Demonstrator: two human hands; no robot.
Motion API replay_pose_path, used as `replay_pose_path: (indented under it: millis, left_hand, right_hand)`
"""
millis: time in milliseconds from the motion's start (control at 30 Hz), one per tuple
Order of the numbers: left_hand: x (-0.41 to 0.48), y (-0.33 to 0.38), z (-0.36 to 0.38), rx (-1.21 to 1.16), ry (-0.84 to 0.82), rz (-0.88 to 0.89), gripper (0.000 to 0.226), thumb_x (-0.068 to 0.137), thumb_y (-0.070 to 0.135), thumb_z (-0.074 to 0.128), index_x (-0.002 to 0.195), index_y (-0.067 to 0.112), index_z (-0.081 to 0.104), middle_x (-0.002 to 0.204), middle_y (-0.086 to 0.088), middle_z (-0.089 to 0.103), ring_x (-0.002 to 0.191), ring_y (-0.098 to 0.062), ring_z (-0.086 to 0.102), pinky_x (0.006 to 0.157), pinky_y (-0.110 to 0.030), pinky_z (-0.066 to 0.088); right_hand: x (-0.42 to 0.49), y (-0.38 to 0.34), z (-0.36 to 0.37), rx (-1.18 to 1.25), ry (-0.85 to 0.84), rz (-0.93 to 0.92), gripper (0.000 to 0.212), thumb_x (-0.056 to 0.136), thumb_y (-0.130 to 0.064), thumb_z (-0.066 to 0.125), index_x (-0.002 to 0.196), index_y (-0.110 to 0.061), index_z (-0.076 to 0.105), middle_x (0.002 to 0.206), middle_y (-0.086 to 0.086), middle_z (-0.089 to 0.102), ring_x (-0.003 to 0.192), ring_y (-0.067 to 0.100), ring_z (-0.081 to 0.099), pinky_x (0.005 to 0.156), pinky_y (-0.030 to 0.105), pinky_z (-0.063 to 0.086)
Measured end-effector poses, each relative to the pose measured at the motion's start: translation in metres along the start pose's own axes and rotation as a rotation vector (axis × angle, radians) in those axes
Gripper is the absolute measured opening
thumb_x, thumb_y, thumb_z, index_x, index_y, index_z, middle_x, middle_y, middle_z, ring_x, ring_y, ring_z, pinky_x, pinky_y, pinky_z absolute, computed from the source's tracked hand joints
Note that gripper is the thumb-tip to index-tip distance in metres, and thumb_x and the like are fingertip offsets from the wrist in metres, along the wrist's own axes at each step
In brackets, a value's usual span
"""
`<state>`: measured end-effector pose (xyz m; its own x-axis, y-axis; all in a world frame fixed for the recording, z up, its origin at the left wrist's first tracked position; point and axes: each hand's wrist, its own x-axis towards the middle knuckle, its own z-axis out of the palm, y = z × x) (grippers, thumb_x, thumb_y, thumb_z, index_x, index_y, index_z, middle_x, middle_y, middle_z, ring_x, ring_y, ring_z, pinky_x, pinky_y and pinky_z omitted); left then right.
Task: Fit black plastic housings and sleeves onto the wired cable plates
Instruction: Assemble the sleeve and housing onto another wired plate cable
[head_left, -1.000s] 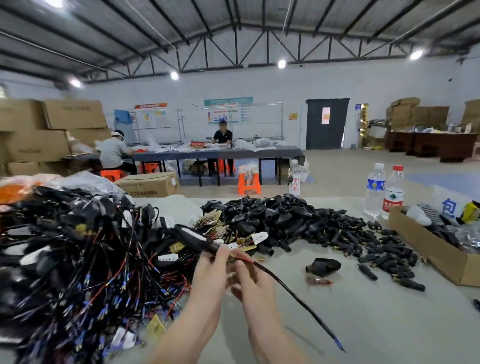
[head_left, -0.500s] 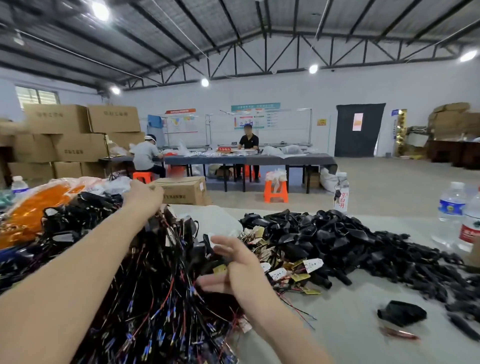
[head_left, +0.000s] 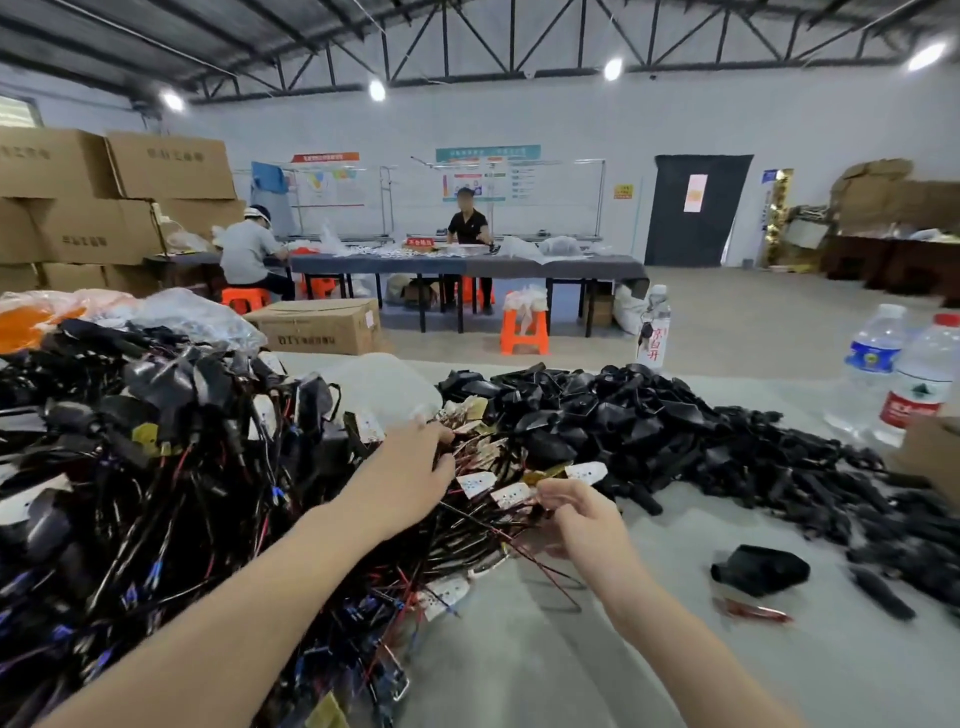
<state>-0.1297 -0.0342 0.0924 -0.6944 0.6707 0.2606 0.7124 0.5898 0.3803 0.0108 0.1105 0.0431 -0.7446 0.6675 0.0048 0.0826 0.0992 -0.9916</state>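
A cluster of wired cable plates (head_left: 480, 482), white and yellow tabs on thin red and black wires, lies at the table's middle. My left hand (head_left: 410, 467) reaches into it; its fingertips are buried among the plates. My right hand (head_left: 576, 514) pinches the wires of a white plate (head_left: 511, 493) between thumb and fingers. A big heap of black plastic housings (head_left: 623, 415) spreads behind and to the right. One housing (head_left: 761, 569) lies alone near a black sleeve (head_left: 883, 597).
A tangled mound of black-cabled pieces (head_left: 156, 467) fills the left. Water bottles (head_left: 872, 364) and a cardboard box corner (head_left: 935, 457) stand at the right edge. A small red scrap (head_left: 753, 610) lies in front of the lone housing. Two people sit at a far table (head_left: 467, 267).
My left hand has come back from the far top of the left mound to the plate cluster. My right hand has shifted right and taken hold of a plate's wires.
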Motion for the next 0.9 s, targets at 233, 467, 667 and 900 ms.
replay_pose_path:
  millis: [233, 467, 667, 900]
  left_hand:
    - [0.035, 0.011, 0.047, 0.3, -0.088, -0.094, 0.03, 0.104, 0.024, 0.037, 0.126, 0.012, 0.052, 0.126, -0.01, 0.055, 0.113, -0.032, 0.058, 0.094, -0.045, 0.049]
    - [0.056, 0.013, 0.07, 0.645, -0.102, -0.11, 0.032, 0.101, 0.024, 0.042, 0.131, 0.015, 0.049, 0.133, -0.012, 0.05, 0.126, -0.032, 0.048, 0.103, -0.043, 0.038]
    - [0.051, 0.034, 0.09, 0.565, -0.062, 0.112, 0.026, 0.102, 0.032, 0.04, 0.122, 0.02, 0.053, 0.124, -0.004, 0.055, 0.114, -0.025, 0.052, 0.09, -0.036, 0.042]
    - [0.04, 0.047, 0.104, 0.5, -0.255, 0.12, 0.03, 0.103, 0.034, 0.042, 0.125, 0.017, 0.051, 0.123, -0.007, 0.054, 0.115, -0.028, 0.053, 0.079, -0.039, 0.046]
  right_hand:
    - [0.017, 0.02, -0.033, -0.013, 0.028, 0.017, 0.044, 0.092, 0.009, 0.034, 0.101, -0.02, 0.065, 0.106, 0.001, 0.064, 0.084, 0.012, 0.063, 0.06, 0.021, 0.052]
    - [0.033, 0.021, -0.078, -0.063, 0.033, 0.036, 0.037, 0.097, 0.001, 0.035, 0.106, -0.019, 0.065, 0.108, 0.002, 0.063, 0.081, 0.017, 0.062, 0.062, 0.023, 0.049]
    - [0.04, 0.032, -0.092, -0.119, 0.028, -0.001, 0.039, 0.096, -0.002, 0.034, 0.107, -0.025, 0.064, 0.107, -0.005, 0.064, 0.086, 0.012, 0.064, 0.067, 0.023, 0.052]
    - [0.04, 0.045, -0.096, -0.187, 0.014, -0.054, 0.042, 0.096, -0.001, 0.033, 0.099, -0.032, 0.061, 0.108, -0.006, 0.064, 0.078, 0.006, 0.061, 0.067, 0.024, 0.051]
